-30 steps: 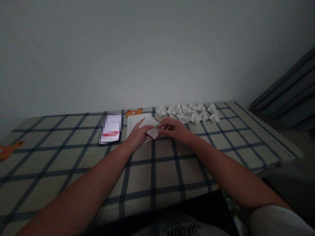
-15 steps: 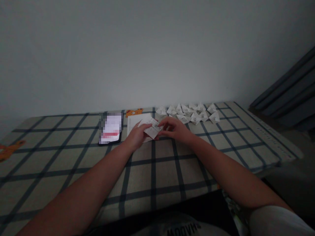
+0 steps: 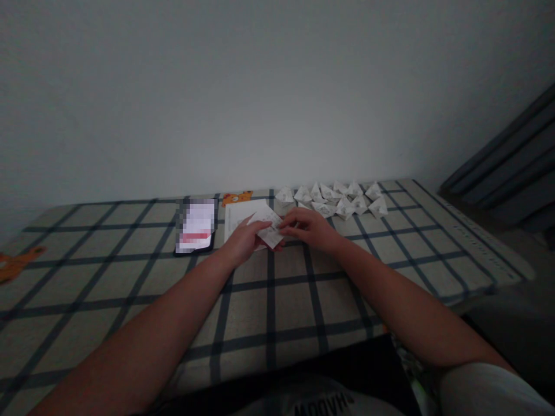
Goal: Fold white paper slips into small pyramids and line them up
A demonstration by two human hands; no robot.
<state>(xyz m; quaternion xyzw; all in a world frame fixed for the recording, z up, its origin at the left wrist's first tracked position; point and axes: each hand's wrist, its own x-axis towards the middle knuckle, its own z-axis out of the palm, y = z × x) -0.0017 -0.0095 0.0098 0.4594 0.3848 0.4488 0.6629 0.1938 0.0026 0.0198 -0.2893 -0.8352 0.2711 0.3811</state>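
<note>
Both my hands meet over the checked tablecloth (image 3: 269,306) near its far side. My left hand (image 3: 243,241) and my right hand (image 3: 309,227) pinch a small folded piece of white printed paper (image 3: 269,227) between them, held just above the cloth. A flat white sheet (image 3: 237,215) lies under and behind the paper. Several small folded white paper shapes (image 3: 336,199) sit in a cluster just beyond my right hand.
A phone with a lit screen (image 3: 195,226) lies left of the white sheet. Orange cartoon patches mark the cloth at the far edge (image 3: 236,198) and at the left (image 3: 15,264). A plain wall stands behind; dark striped fabric (image 3: 515,167) hangs at the right.
The folded paper has been turned and lifted slightly between my fingers; my hands have stayed in the same place.
</note>
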